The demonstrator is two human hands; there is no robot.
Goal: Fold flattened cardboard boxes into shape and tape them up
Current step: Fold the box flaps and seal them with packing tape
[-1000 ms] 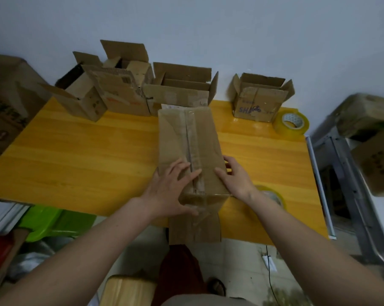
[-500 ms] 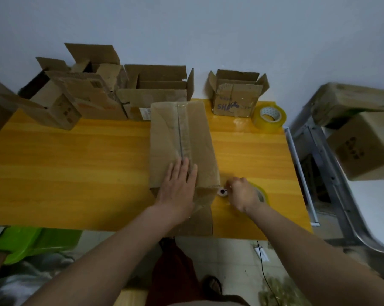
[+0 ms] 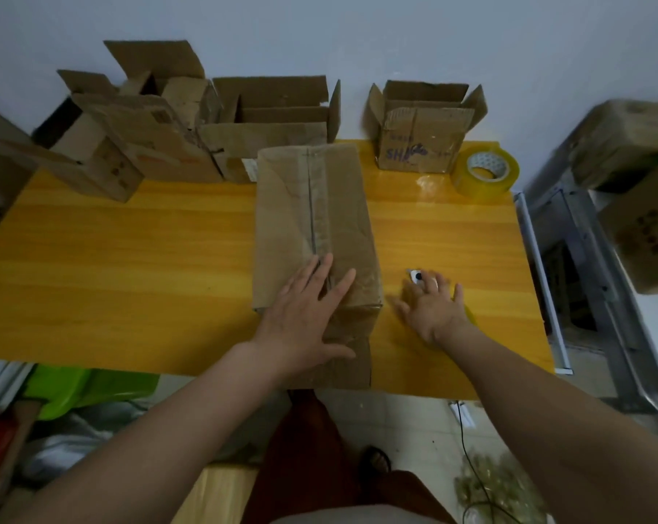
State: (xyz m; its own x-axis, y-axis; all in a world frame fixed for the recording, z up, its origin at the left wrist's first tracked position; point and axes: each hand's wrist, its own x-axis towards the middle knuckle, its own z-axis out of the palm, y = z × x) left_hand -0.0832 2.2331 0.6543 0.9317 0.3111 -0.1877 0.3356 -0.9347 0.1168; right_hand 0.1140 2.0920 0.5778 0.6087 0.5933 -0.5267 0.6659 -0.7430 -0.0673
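Yellow worktop (image 3: 112,259), near edge: left hand (image 3: 304,315) stays flat on taped box (image 3: 312,228); right hand (image 3: 431,308), fingers spread, has let go of cutter (image 3: 416,276). Seam likely done.

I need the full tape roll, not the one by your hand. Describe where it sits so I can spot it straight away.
Look at the yellow table, along its far edge against the wall, at the right corner. The tape roll lies there just right of the small open box with blue lettering. It is the only round, translucent yellowish thing among brown cardboard.
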